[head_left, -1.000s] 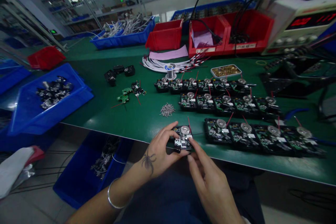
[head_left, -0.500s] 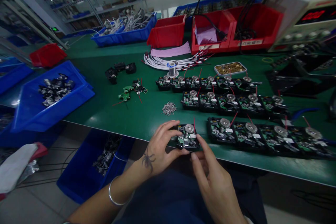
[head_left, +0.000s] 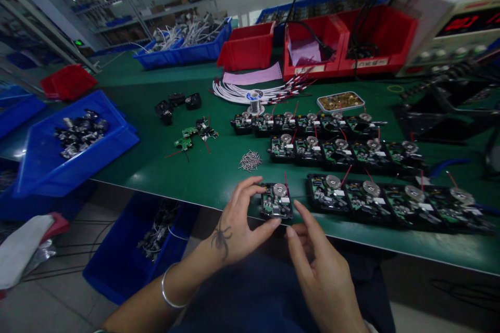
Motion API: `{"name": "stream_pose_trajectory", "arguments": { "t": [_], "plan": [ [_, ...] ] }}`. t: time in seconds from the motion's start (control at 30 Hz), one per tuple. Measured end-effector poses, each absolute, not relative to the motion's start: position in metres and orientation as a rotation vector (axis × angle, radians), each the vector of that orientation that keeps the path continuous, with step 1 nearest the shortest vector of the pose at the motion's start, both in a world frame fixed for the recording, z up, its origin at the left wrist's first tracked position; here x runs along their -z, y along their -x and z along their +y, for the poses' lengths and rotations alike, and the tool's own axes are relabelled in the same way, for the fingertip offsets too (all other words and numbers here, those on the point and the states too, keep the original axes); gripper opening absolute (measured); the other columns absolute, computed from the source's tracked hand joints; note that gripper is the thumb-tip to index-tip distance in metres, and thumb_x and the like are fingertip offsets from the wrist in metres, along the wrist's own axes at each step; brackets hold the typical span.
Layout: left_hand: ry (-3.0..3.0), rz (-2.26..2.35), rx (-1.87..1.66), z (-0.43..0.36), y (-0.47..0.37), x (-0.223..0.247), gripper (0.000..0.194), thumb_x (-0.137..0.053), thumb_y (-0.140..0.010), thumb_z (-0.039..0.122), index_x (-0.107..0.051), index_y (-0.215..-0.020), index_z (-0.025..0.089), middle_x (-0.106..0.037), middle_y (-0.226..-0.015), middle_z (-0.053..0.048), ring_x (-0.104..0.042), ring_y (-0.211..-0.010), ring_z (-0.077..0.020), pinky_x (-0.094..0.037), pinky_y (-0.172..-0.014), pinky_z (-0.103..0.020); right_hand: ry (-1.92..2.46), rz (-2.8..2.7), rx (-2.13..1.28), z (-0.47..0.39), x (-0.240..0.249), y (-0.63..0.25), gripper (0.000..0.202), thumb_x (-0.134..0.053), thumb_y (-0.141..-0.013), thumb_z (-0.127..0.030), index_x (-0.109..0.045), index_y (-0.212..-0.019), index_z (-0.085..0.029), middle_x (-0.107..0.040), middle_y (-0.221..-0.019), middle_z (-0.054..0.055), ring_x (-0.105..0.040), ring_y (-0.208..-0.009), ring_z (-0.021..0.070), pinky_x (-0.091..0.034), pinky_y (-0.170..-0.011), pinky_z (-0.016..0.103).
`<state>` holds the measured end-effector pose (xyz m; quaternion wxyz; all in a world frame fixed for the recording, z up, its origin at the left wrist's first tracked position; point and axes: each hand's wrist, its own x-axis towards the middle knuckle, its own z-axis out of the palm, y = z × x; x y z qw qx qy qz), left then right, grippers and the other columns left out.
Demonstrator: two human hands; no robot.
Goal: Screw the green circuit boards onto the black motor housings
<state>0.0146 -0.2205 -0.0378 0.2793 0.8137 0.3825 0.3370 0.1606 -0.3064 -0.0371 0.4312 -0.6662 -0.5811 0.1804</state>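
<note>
A small black housing with a green circuit board (head_left: pixel 275 208), a round silver disc and an upright red wire lies at the table's front edge. My left hand (head_left: pixel 238 221) grips it, with fingers at its upper left side and the thumb at its front edge. Just off its right side, my right hand (head_left: pixel 318 260) is open, index finger and thumb apart and holding nothing. To the right stands a front row of similar housings (head_left: pixel 332 195), with more rows (head_left: pixel 287 148) behind. A pile of small screws (head_left: pixel 250 161) lies beyond my left hand.
Loose circuit boards (head_left: pixel 187 138) and black parts (head_left: pixel 175 103) lie left of centre. A solder spool (head_left: pixel 255 102), white wires (head_left: pixel 230 94) and a tray of small brass-coloured pieces (head_left: pixel 340 101) are farther back. Blue bin (head_left: pixel 113 153) at left; red bins (head_left: pixel 246 49) and power supply (head_left: pixel 449 21) behind.
My right hand's index finger has come away from the housing's right side, leaving a small gap. My left hand stays on the housing. The whole view has shifted slightly.
</note>
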Motion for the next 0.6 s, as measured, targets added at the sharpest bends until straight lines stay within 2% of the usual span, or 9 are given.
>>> {"name": "stream_pose_trajectory", "arguments": {
  "t": [0.07, 0.2, 0.33, 0.47, 0.53, 0.6],
  "plan": [
    [-2.202, 0.971, -0.850, -0.217, -0.011, 0.039, 0.053, -0.073, -0.077, 0.033, -0.044, -0.119, 0.019, -0.041, -0.141, -0.017, -0.043, -0.131, -0.0279, -0.040, -0.107, -0.049, 1.635, -1.503, -0.416, -0.307, 0.038, -0.160, 0.040, -0.044, -0.095, -0.020, -0.052, -0.131, -0.005, -0.071, -0.094, 0.011, -0.070, -0.073, 0.0140, -0.058, -0.074, 0.021],
    [-2.223, 0.910, -0.775, -0.210, -0.008, 0.041, 0.036, -0.070, -0.080, 0.030, -0.050, -0.108, 0.019, -0.043, -0.141, -0.016, -0.045, -0.130, -0.0267, -0.043, -0.104, -0.047, 1.610, -1.576, -0.413, -0.305, 0.040, -0.160, 0.038, -0.042, -0.095, -0.018, -0.055, -0.128, -0.004, -0.071, -0.103, 0.015, -0.071, -0.086, 0.0181, -0.056, -0.086, 0.028],
    [-2.185, 0.959, -0.775, -0.208, -0.011, 0.036, 0.030, -0.073, -0.077, 0.028, -0.055, -0.099, 0.018, -0.053, -0.132, -0.013, -0.051, -0.122, -0.0271, -0.043, -0.102, -0.049, 1.630, -1.572, -0.446, -0.304, 0.038, -0.160, 0.040, -0.044, -0.095, -0.017, -0.051, -0.132, -0.006, -0.071, -0.097, 0.012, -0.070, -0.079, 0.0158, -0.057, -0.079, 0.025],
    [-1.614, 1.001, -0.877, -0.208, -0.015, 0.028, 0.030, -0.071, -0.079, 0.035, -0.050, -0.093, 0.018, -0.056, -0.130, -0.011, -0.061, -0.111, -0.0234, -0.051, -0.093, -0.040, 1.573, -1.461, -0.393, -0.310, 0.034, -0.158, 0.042, -0.048, -0.093, -0.015, -0.047, -0.135, -0.014, -0.068, -0.086, 0.003, -0.067, -0.068, 0.0088, -0.055, -0.066, 0.013],
    [-1.431, 0.944, -0.926, -0.208, -0.019, 0.026, 0.033, -0.070, -0.079, 0.040, -0.047, -0.091, 0.018, -0.057, -0.129, -0.012, -0.063, -0.108, -0.0220, -0.054, -0.088, -0.035, 1.537, -1.405, -0.330, -0.313, 0.032, -0.158, 0.041, -0.049, -0.093, -0.015, -0.047, -0.134, -0.019, -0.067, -0.083, 0.000, -0.066, -0.067, 0.0073, -0.053, -0.066, 0.012],
    [-1.500, 0.928, -0.930, -0.208, -0.026, 0.026, 0.033, -0.070, -0.079, 0.038, -0.048, -0.093, 0.018, -0.054, -0.133, -0.012, -0.062, -0.110, -0.0217, -0.054, -0.087, -0.034, 1.507, -1.389, -0.273, -0.316, 0.030, -0.158, 0.038, -0.049, -0.093, -0.015, -0.049, -0.131, -0.021, -0.067, -0.083, -0.001, -0.066, -0.068, 0.0077, -0.053, -0.068, 0.013]
  ]
}}
